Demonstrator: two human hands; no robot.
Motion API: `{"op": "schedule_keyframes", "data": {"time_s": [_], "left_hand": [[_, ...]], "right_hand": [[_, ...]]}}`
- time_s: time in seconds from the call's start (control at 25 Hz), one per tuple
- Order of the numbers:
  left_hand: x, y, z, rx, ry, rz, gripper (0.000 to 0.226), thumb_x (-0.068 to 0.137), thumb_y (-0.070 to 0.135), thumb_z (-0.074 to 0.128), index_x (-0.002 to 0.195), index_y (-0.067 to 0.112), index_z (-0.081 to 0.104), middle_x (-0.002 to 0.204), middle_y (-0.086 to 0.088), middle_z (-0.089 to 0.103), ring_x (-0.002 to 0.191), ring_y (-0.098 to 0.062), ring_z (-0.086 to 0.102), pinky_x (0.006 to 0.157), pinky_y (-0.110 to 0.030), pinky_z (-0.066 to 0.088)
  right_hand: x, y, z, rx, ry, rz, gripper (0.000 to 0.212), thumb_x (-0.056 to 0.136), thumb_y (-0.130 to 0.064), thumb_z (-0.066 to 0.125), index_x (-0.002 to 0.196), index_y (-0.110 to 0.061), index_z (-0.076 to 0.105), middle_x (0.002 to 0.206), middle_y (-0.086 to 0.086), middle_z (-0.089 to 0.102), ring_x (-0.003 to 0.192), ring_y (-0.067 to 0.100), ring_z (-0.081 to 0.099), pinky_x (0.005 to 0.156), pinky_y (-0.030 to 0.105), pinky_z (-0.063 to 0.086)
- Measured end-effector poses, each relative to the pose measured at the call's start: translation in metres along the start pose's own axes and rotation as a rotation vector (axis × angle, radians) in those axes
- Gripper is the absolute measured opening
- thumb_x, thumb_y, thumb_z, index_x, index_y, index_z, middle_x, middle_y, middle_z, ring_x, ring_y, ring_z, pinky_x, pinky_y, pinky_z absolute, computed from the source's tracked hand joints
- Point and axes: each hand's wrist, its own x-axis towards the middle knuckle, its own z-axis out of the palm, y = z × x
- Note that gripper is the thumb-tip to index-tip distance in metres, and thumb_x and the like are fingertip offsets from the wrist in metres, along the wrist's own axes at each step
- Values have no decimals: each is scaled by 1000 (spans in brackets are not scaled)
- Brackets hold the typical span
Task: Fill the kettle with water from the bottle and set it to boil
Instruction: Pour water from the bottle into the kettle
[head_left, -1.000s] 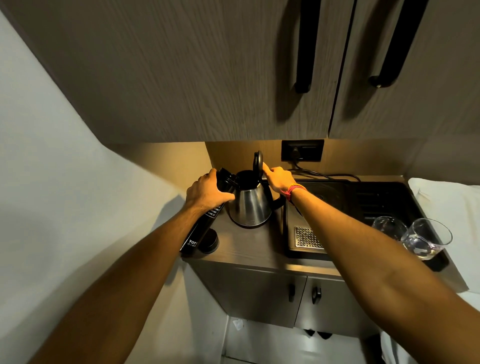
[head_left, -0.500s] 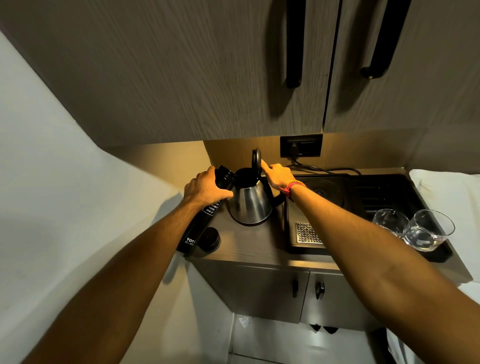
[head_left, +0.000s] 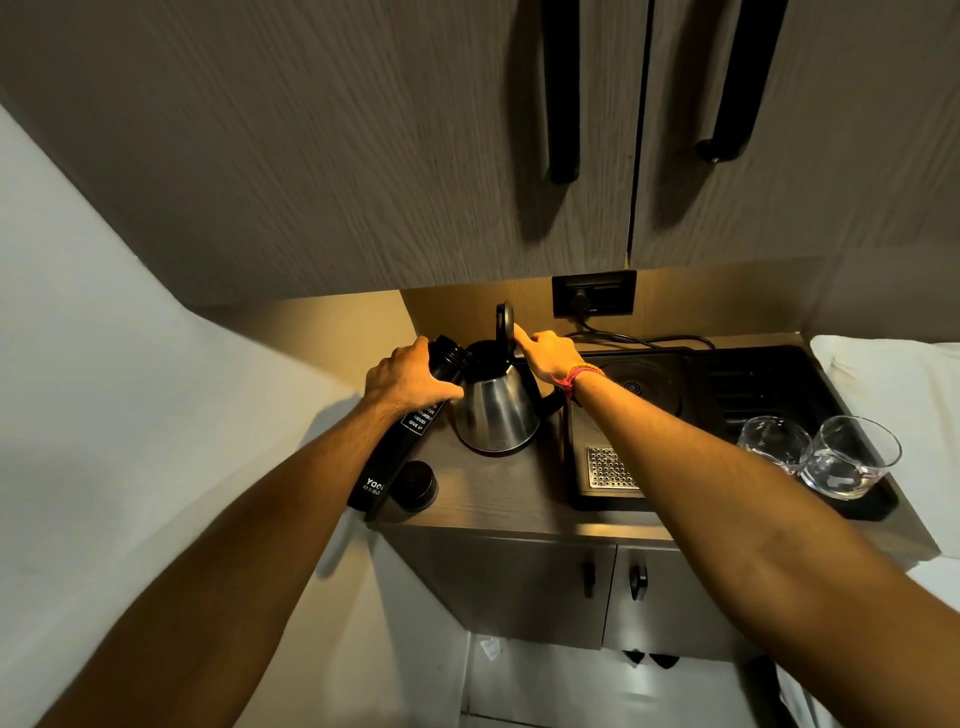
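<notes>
Now pouring: left hand (head_left: 402, 376) wrapped around tilted black bottle (head_left: 410, 426), smooth, maybe slippery, so hold mid-body; right hand (head_left: 545, 353) fingers pressing open kettle (head_left: 496, 410) lid (head_left: 504, 325).

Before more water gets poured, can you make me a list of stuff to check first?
1. Kettle lid up: ok, the right hand is at it.
2. Bottle cap off: ok, it lies on the counter.
3. Bottle mouth at the kettle opening: ok, tilted there by the left hand.
4. Water flowing: cannot tell.
5. Water level inside the kettle: cannot tell, too dark.
6. Cord plugged into the socket: ok; whether it is the kettle's, cannot tell.
</notes>
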Motion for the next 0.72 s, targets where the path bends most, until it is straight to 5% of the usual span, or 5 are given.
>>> {"op": "schedule_keyframes", "data": {"time_s": [0.72], "left_hand": [[2,4,-3,52,-61,10,89,57,60,78,130,21,44,116,-5,60,100,-25,60,82,-40,51]], "right_hand": [[0,-4,-2,61,-13,61,51,95,-51,30,86,-5,51,86,19,56,70,32,47,70,34,38]]}}
